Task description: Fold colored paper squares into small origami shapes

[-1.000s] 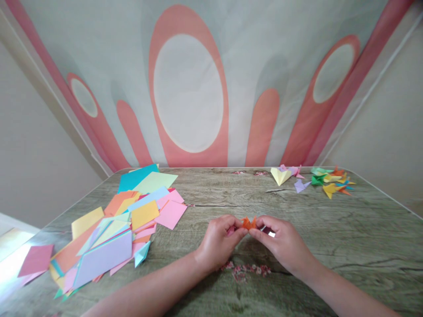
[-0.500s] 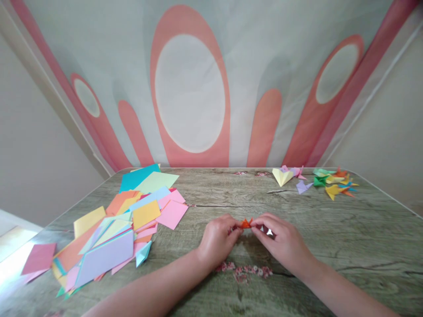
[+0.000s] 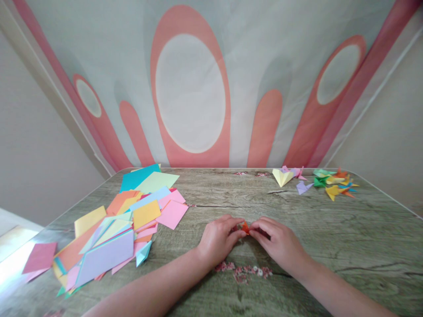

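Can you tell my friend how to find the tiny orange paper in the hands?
Start at the wood-patterned table. Around its middle, the left hand and right hand nearly meet, and the tiny orange paper peeks out between their fingertips. It's the only paper being held; the other papers lie away from the hands.

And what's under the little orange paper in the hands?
Wood-patterned tabletop shows below the orange paper. The left hand and right hand partly cover the paper; what's directly beneath is hidden.
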`<action>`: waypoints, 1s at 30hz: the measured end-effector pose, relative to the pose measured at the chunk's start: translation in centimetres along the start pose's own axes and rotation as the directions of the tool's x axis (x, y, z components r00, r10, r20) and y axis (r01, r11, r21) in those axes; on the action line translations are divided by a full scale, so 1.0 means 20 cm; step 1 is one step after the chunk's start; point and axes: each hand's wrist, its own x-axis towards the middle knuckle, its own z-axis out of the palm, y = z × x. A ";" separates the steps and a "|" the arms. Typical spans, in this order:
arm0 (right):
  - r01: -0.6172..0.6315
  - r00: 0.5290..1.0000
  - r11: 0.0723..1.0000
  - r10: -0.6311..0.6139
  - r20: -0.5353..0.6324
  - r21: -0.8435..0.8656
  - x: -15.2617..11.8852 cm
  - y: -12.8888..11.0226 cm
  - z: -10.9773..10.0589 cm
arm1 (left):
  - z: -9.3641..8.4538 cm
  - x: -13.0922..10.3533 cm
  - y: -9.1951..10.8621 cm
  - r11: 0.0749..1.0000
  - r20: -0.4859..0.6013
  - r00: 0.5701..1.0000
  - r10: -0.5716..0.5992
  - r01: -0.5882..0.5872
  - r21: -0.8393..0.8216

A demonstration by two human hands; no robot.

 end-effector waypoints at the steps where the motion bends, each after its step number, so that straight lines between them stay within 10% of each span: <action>1: 0.000 1.000 1.000 0.000 0.012 -0.010 0.00 -0.01 0.00 | 0.00 0.00 0.00 1.000 -0.024 1.000 -0.012 0.012 -0.007; 12: -0.059 0.995 0.997 0.055 -0.087 -0.041 0.01 0.02 0.00 | 0.03 0.03 0.01 0.992 -0.094 0.993 -0.073 0.062 -0.107; 23: -0.049 0.999 0.999 0.049 -0.013 -0.018 0.03 0.04 0.02 | 0.02 -0.03 0.02 0.984 0.055 0.992 0.110 -0.101 -0.145; 30: -0.006 0.985 0.998 0.016 -0.172 0.058 0.01 -0.05 -0.02 | -0.03 0.03 0.03 0.889 0.024 0.961 -0.275 0.264 -0.375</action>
